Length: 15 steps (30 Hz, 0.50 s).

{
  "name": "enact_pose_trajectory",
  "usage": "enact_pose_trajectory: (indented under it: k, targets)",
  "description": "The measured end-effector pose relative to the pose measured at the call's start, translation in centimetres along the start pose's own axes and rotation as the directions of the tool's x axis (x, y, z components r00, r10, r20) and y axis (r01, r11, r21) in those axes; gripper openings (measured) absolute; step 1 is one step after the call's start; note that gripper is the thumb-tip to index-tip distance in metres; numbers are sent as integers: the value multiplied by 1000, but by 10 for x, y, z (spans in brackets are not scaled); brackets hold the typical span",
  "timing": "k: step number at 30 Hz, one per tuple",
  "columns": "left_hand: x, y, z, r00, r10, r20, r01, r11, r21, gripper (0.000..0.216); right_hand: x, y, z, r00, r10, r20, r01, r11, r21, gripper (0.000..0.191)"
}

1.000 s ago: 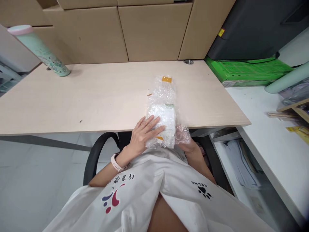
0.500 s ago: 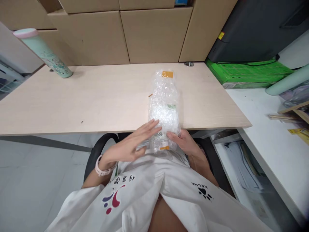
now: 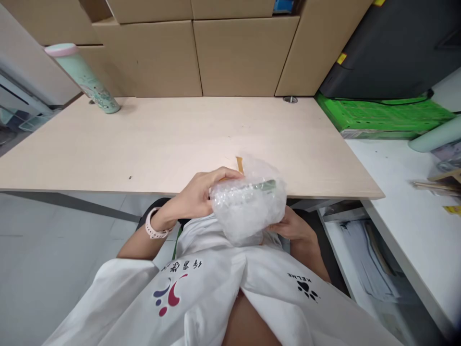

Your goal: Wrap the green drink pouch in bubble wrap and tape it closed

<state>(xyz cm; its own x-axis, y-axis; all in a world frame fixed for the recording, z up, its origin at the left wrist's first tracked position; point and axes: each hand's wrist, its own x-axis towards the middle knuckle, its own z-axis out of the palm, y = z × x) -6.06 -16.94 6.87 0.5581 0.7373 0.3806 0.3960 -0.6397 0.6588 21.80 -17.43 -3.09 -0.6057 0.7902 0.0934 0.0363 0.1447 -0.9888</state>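
A bundle wrapped in clear bubble wrap (image 3: pixel 248 204), with a strip of tan tape at its top, is held up off the desk at the near edge, over my lap. My left hand (image 3: pixel 196 197) grips its left end with fingers curled over the top; a pale watch sits on that wrist. My right hand (image 3: pixel 293 226) holds the bundle from below on the right, its fingers mostly hidden behind the wrap. Something white and green shows through the plastic.
The light wooden desk (image 3: pixel 144 144) runs across the view. A mint bottle with a pink lid (image 3: pixel 84 77) stands at its far left. Cardboard boxes (image 3: pixel 237 53) line the back. A green crate (image 3: pixel 382 117) and a white side table (image 3: pixel 414 202) lie to the right.
The bundle lay flat and stretched out on the desk before. Both hands have gathered it and lifted it off the desk toward my body; the camera has shifted slightly.
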Motion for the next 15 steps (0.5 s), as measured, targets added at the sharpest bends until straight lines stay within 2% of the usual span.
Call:
enact_pose_trajectory:
  k: [2,5,7,9,10,12,13,14,15]
  targets:
    - [-9,10,1,998,-37,44,47,969,-241,54,1,5,2,997,-52,-57,51,999,-13,31]
    - [-17,22,10,998,-34,59,54,921,-386,80,5,8,8,981,-114,-155,107,993,-49,31]
    - [-18,25,24,998,-65,-25,52,932,-360,105,8,5,14,967,-143,-210,120,986,-120,31]
    - [-16,24,39,971,-152,-186,93,952,-291,118,10,-6,20,939,-179,-293,110,966,-236,33]
    - [-15,22,46,946,-193,-261,118,954,-275,116,11,-13,22,907,-221,-359,107,945,-309,33]
    - [-11,17,55,907,-243,-343,146,948,-285,104,12,-28,24,797,-356,-489,114,883,-456,32]
    - [-10,14,57,906,-250,-341,146,942,-302,97,13,-36,25,741,-414,-529,120,856,-502,39]
    - [-8,10,57,916,-244,-319,138,937,-319,90,14,-42,25,714,-443,-542,134,847,-515,57]
    - [-7,7,55,932,-229,-282,128,933,-336,84,15,-47,24,732,-432,-526,158,859,-486,78]
